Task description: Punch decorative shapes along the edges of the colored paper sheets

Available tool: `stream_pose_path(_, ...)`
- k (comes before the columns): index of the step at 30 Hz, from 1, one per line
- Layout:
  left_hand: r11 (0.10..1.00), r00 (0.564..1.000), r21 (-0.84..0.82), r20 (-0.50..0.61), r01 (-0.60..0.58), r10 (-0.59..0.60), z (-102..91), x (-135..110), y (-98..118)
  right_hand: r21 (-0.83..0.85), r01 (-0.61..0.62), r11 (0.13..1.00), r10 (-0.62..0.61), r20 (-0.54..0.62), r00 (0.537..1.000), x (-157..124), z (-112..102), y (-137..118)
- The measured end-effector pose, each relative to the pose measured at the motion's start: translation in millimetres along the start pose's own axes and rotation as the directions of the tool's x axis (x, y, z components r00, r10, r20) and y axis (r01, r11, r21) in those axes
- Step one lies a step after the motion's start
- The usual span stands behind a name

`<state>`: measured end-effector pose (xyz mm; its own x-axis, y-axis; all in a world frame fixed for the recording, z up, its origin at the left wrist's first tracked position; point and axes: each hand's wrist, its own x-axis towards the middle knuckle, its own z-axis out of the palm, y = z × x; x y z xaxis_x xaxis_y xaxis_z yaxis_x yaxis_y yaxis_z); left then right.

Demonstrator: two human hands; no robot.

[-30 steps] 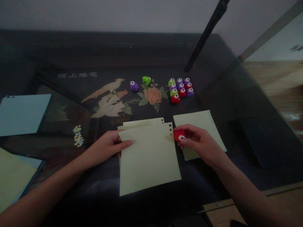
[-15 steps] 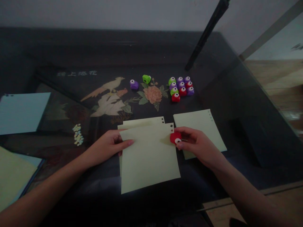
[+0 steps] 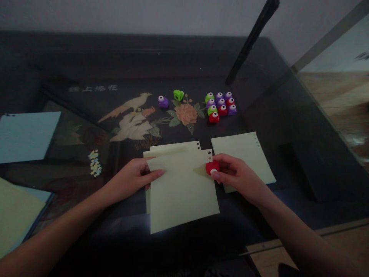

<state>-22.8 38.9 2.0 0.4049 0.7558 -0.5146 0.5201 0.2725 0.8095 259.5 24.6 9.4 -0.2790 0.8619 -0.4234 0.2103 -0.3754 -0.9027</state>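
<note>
My left hand pinches the left edge of a pale yellow-green sheet of paper, thumb on top. The sheet is raised at a slant over other pale sheets. At its right edge, my right hand is closed round a small red craft punch, with the thumb on its white button. The paper's edge meets the punch. Just above the punch, small punched shapes show at the sheet's upper right corner. Under and beyond my right hand lies a pale stack of paper with a row of punched holes.
Several purple, green and red punches stand grouped at the back right. A purple punch and a green punch sit apart. Paper cut-outs lie left, near blue paper. A black pole rises behind.
My right thumb has moved onto the punch's white button, covering more of it. The punch and the sheet's lower left corner have shifted slightly.
</note>
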Motion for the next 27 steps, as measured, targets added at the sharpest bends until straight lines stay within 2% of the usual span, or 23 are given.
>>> stream_pose_path(7, 0.999, 0.999, 0.008, 0.014, -0.035, 0.035, 1.6, 0.7, -1.1, -0.002, 0.019, 1.000, -0.019, -0.004, 1.000, 0.1, 0.0, 2.8)
stream_pose_path(27, 0.998, 1.000, 0.059, -0.005, -0.031, 0.031, 2.9, 0.0, -1.1, -0.070, 0.023, 0.997, -0.023, 0.001, 1.000, -0.3, 1.4, 2.2)
